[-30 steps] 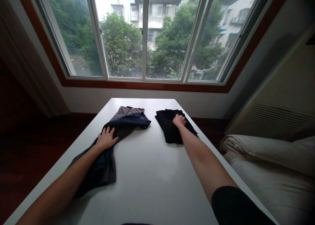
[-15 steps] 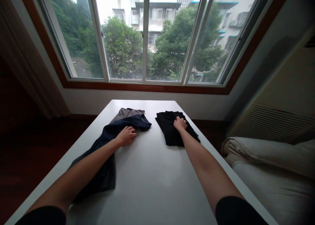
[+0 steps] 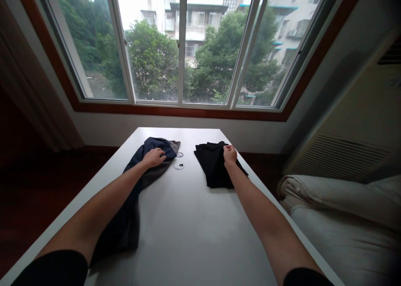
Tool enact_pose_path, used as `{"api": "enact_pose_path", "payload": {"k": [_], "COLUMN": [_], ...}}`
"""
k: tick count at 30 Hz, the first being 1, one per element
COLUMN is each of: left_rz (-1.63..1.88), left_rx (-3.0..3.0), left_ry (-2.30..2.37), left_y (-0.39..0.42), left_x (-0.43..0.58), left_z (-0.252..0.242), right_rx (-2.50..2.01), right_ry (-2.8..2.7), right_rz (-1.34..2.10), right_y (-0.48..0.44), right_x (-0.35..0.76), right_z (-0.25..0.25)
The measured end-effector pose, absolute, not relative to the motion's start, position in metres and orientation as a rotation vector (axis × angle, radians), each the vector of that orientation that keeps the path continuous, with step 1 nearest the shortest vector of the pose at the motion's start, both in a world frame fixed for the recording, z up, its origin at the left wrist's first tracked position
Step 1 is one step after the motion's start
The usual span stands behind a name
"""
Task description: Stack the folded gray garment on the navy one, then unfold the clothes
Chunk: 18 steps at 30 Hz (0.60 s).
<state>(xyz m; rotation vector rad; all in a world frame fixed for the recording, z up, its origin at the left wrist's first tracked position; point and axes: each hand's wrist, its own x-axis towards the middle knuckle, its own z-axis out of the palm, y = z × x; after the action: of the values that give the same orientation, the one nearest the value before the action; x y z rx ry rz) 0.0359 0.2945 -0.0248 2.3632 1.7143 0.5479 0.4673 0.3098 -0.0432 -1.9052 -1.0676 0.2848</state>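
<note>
Gripping cloth on the white table [image 3: 194, 236], we curl our left hand [image 3: 154, 157] over the far end of the navy garment [image 3: 125, 223], whose long axis trails back along that forearm toward the near left edge. Our right hand [image 3: 230, 154] is fisted on the far right edge of the folded black garment [image 3: 214, 169] (its bulk lies left of the knuckles, nearer us).

Black short sleeves [image 3: 53, 269] are worn, seen at the near bench [image 3: 194, 223] edge; left hand [image 3: 154, 157] and right hand [image 3: 230, 154] are uncovered.
</note>
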Motion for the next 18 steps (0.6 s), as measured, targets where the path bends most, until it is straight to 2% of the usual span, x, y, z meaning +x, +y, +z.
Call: {"api": "enact_pose_path", "payload": {"k": [4, 7, 13, 15, 16, 18], "left_rz": [0.615, 0.716, 0.773, 0.680, 0.623, 0.532], "left_rx": [2.281, 2.051, 1.216, 1.153, 1.181, 1.393], "left_ry": [1.579, 1.474, 0.921, 0.828, 0.802, 0.820], "left_y": [0.286, 0.278, 0.214, 0.187, 0.174, 0.150], "left_x": [0.046, 0.051, 0.059, 0.062, 0.063, 0.067], "left_z": [-0.021, -0.014, -0.030, -0.041, -0.047, -0.055], "right_rx": [-1.458, -1.095, -0.623, -0.659, -0.764, -1.118], "right_ry": [-1.151, -1.315, -2.109, -2.241, -2.230, -2.094], "right_rz": [0.310, 0.453, 1.167, 1.255, 1.183, 0.823], "right_y": [0.289, 0.253, 0.196, 0.203, 0.212, 0.235], "right_x": [0.412, 0.370, 0.342, 0.347, 0.352, 0.368], "right_z": [-0.007, 0.019, 0.028, 0.015, 0.007, -0.008]}}
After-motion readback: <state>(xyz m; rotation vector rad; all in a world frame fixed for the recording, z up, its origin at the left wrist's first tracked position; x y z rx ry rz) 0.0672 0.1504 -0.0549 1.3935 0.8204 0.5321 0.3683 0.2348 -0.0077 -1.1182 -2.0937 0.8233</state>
